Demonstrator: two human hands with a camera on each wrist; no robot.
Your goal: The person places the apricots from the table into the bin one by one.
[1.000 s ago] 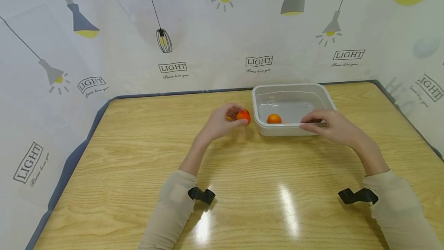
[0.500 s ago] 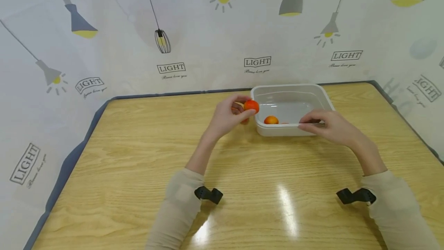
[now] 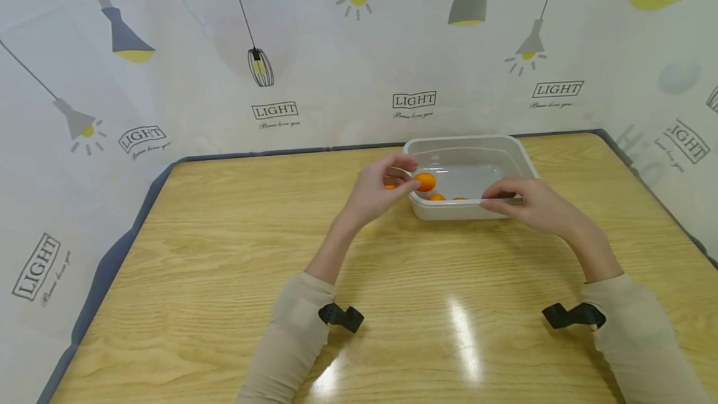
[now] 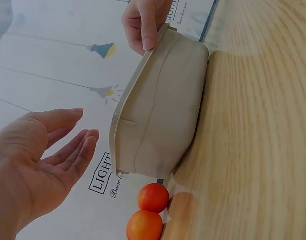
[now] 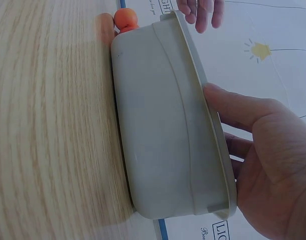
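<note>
My left hand (image 3: 377,191) is at the left rim of a whitish plastic basin (image 3: 449,212), its fingers parted; in the left wrist view no fruit is between them. Just off its fingertips, over the basin's inside, is a small orange-red tomato (image 3: 425,181). Lower down, partly behind the front rim, show another tomato (image 3: 436,197) and a sliver of a third (image 3: 460,199). My right hand (image 3: 541,206) pinches the basin's front rim near its right corner, thumb outside. Two tomatoes, a red one (image 4: 154,198) and an orange-red one (image 4: 144,227), lie on the table beside the basin.
The wooden table (image 3: 252,254) runs back to a white cloth backdrop (image 3: 325,67) printed with lamps. The basin stands near the table's back edge. Each forearm carries a black wrist camera (image 3: 341,317) over a beige sleeve.
My left hand has carried a tomato from the table up and right to the basin, and its fingers have let it go over the inside. The right hand has kept its grip on the rim.
</note>
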